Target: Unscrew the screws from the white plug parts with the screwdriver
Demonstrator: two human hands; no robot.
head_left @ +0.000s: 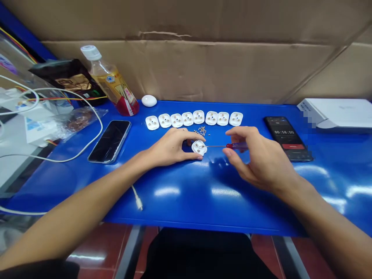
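Note:
My left hand [174,146] grips a round white plug housing [199,147] between thumb and fingers, low over the blue table. Brass-coloured metal parts show in the housing's face. In my right hand [261,159] lies the red-and-clear handle of a screwdriver [236,146], with index finger and thumb apart around it. The screwdriver is level and its shaft points left, its tip at the right edge of the housing. Small brass screws [201,131] lie in a loose pile just behind the housing. Behind them, several white plug housings [198,117] stand in a row.
A phone [110,141] lies at left, below a drink bottle [114,83] and a white egg-shaped object [149,100]. White cables [95,135] loop across the left side. At right are a phone showing a timer [286,137] and a white box [340,112]. Cardboard [203,69] forms the back wall.

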